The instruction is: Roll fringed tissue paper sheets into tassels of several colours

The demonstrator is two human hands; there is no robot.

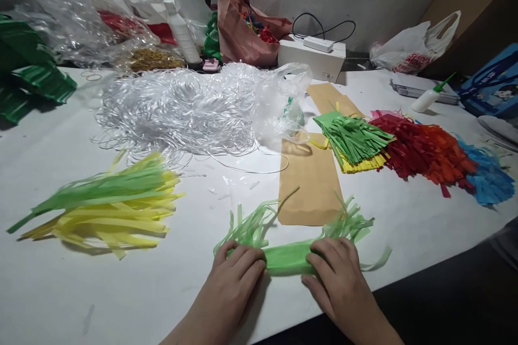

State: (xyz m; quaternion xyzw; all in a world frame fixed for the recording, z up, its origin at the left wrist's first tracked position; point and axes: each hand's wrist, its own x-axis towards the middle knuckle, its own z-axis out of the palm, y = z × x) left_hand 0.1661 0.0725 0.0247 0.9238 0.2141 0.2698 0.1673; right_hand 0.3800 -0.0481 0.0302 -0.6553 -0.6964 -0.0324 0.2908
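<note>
Near the front of the white table lies a light green tissue-paper tassel (288, 259), its uncut middle band smooth and its cut strips fanning out at both ends. My left hand (238, 275) grips the left part of that band, fingers curled over it. On the right part, my right hand (336, 275) does the same, with the thumb at the near edge. What lies under both palms is hidden. Behind the tassel rests a brown paper envelope (309, 188). To the left are a finished-looking green tassel (109, 188) and a yellow tassel (117, 223), both twisted at one end.
A heap of white cord (182, 110) spreads across the back. At right lie green fringes (356, 137), red fringes (408, 143), orange fringes (447, 156) and blue fringes (489, 175). A glue bottle (426, 101), pink bag (243, 27) and white box (311, 59) stand farther back.
</note>
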